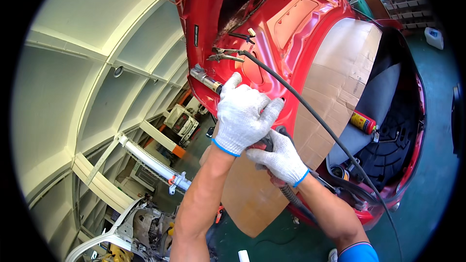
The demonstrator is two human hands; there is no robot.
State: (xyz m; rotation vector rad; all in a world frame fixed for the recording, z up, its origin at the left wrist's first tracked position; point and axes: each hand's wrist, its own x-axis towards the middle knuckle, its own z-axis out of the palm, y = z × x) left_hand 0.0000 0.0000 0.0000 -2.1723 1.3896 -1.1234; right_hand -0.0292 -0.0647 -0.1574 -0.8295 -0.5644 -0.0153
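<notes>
A long-nosed power tool (209, 80) with a metal front end points up and left toward the edge of a red car panel (200, 58). My left hand (242, 116), in a white knit glove with a blue cuff, is closed around it just behind the metal nose. Below and to the right, my right hand (282, 157), gloved alike, grips its dark and red rear body. A ribbed hose (293, 199) runs down from there. Above the nose, a metal clamp (225, 55) on a black cable (310, 109) bites the panel. My palms hide most of the tool.
Brown cardboard (335, 77) covers part of the red car's opening. Inside lie a red fire extinguisher (363, 122) and a dark mat (388, 150). At lower left stands a stripped vehicle frame (141, 228); above it is a pale post with a chain (150, 160).
</notes>
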